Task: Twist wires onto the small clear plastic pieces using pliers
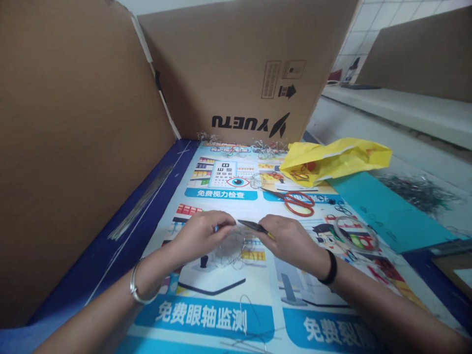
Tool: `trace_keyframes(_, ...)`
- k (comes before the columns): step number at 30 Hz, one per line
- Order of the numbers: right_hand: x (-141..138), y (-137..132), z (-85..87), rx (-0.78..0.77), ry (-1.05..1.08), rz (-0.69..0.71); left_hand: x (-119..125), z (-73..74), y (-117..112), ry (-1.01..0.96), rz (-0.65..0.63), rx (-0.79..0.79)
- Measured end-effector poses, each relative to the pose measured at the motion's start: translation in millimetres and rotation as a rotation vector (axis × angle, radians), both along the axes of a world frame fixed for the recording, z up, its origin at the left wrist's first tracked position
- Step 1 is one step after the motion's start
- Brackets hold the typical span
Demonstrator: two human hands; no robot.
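Observation:
In the head view my right hand [289, 241] is closed around a pair of pliers [254, 226] with dark jaws and a bit of yellow on the handle. Their tips point left, close to the fingertips of my left hand [206, 231]. Thumb and fingers of that hand are pinched together on thin wire, and a loose, curly wire shape [232, 248] shows just below them. The exact spot of the pinch is too fine to make out. Beyond my right hand lie red-handled scissors [298, 204], tips pointing left.
A yellow bag [339, 160] lies at the back right, near a coil of clear line [356, 233]. Straight wires [142, 204] lie on the left, with a wire heap [416, 194] at right. Cardboard walls [236, 64] enclose the back and left. Cut wires [250, 339] lie in front.

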State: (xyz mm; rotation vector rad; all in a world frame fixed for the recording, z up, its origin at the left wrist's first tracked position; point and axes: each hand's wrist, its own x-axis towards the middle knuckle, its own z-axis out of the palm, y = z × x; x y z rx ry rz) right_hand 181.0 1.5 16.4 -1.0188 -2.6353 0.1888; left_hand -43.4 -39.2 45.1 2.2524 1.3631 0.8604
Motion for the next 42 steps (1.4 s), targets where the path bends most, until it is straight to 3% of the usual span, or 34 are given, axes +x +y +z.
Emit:
trace_keyframes(4,2,8,-13.3,-0.019,0.105,-0.059,-8,-12.2,10,-0.146,0.094,-0.048)
trace_keyframes(12,4,0,-29.5,-0.079,0.12,-0.047,-10,-30.7,20,-0.193,-0.071,-0.198)
trace_keyframes(22,8,-5,-32.9,0.013,0.044,0.029,3,-46.5,15,-0.191,-0.094,-0.271)
trace_keyframes(31,7,-2,-36.4,0.074,0.056,0.036,13,-47.4,11,-0.24,-0.014,-0.322)
trace_keyframes(42,6,4,-40.1,0.252,0.028,0.081,14,-48.7,10,-0.238,-0.045,-0.4)
